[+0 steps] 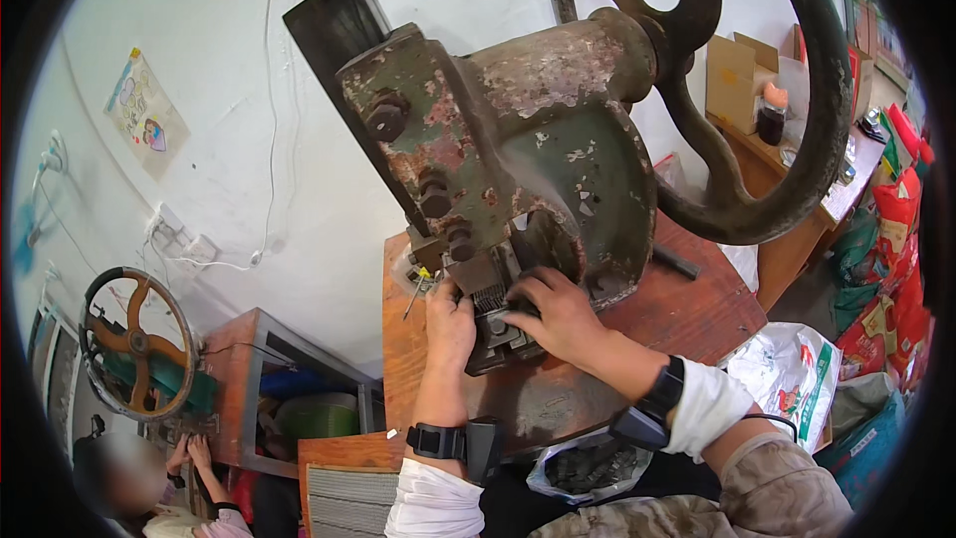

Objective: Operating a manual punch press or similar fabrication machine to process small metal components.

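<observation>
We see both hands at the die block [495, 331] under the green press [518, 159], centre of the wooden bench [697, 314]. Left hand [450, 324] curled against the block's left side; right hand [558, 314] fingers bent, grasping its top. Big handwheel [787, 90] far right. Bag of dark parts [588, 466] near us. Another person's hands [191, 453] at a second press [139, 344], near left

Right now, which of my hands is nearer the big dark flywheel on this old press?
Right. Your right hand rests at the die block, below the flywheel; your left hand is farther left.
</observation>
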The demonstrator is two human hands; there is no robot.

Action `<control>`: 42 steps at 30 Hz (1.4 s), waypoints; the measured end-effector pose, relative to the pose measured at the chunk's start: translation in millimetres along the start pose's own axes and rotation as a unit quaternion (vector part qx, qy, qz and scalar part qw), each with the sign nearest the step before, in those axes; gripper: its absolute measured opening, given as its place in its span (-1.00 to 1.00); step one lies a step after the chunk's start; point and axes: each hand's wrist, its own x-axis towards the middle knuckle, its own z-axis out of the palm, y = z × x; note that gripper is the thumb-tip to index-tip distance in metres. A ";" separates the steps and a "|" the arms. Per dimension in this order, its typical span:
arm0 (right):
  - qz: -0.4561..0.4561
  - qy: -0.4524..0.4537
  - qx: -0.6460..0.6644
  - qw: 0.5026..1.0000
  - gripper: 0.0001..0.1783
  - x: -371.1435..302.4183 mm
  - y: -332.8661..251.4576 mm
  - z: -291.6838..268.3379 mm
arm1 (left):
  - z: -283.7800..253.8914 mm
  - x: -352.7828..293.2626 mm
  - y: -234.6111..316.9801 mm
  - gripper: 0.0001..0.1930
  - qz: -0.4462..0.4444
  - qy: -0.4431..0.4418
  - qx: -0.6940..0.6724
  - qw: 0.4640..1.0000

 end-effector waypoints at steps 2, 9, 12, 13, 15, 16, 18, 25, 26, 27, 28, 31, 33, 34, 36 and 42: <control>0.051 -0.024 -0.032 0.998 -0.60 12.4 1.6 9.4 | -2.0 -0.1 -5.3 -0.66 0.001 -0.006 -0.010 1.000; 0.129 -0.048 -0.076 0.988 -0.38 19.0 -10.7 16.8 | 1.3 0.7 -12.6 -0.67 0.002 0.024 -0.120 0.992; 0.141 -0.045 -0.092 0.985 -0.37 20.0 -7.7 14.5 | 2.0 -1.9 -7.2 -0.65 0.006 0.025 -0.101 0.995; 0.153 -0.045 -0.094 0.983 -0.37 18.9 -7.0 12.7 | 2.2 -4.4 -5.0 -0.65 0.002 0.040 -0.066 0.997; 0.109 -0.050 -0.103 0.987 -0.38 11.7 -7.8 15.1 | -0.2 -3.1 -5.2 -0.65 -0.005 0.024 -0.053 0.998; 0.066 -0.054 -0.110 0.990 -0.38 8.8 -7.9 16.4 | -1.4 -2.4 -5.1 -0.65 -0.012 0.007 -0.038 0.999; 0.046 -0.050 -0.111 0.991 -0.34 7.2 -5.6 17.9 | -2.1 -3.1 -3.8 -0.66 -0.010 0.002 -0.041 0.999; 0.072 -0.121 -0.128 0.982 0.01 11.1 -9.3 14.1 | 3.6 0.1 -20.7 -0.64 -0.005 0.009 -0.112 0.994; 0.076 -0.120 -0.130 0.981 0.01 15.9 -5.3 14.4 | 4.9 0.9 -23.9 -0.64 -0.005 0.005 -0.112 0.994; 0.095 -0.160 -0.117 0.976 0.05 22.4 -1.3 15.4 | 4.9 1.8 -26.9 -0.63 -0.017 0.006 -0.112 0.994; 0.112 -0.199 -0.103 0.968 0.10 26.7 3.1 16.8 | 5.1 3.3 -27.5 -0.62 -0.028 0.009 -0.111 0.993; 0.064 -0.179 -0.104 0.976 0.13 27.4 16.1 22.0 | 6.1 2.0 -25.1 -0.62 -0.011 0.000 -0.120 0.993; 0.067 -0.195 -0.112 0.972 0.14 33.2 12.6 24.7 | 4.9 3.8 -27.0 -0.62 -0.020 0.007 -0.136 0.990; 0.071 -0.212 -0.121 0.967 0.15 35.4 10.4 24.8 | 4.6 3.6 -26.9 -0.62 -0.031 0.013 -0.153 0.988; 0.083 -0.207 -0.101 0.970 0.16 35.5 17.3 28.3 | 3.6 0.5 -23.5 -0.62 -0.029 0.014 -0.123 0.992; 0.061 -0.169 -0.077 0.981 0.10 24.6 11.3 19.2 | -6.4 -3.9 -0.7 -0.64 0.009 -0.022 -0.030 0.999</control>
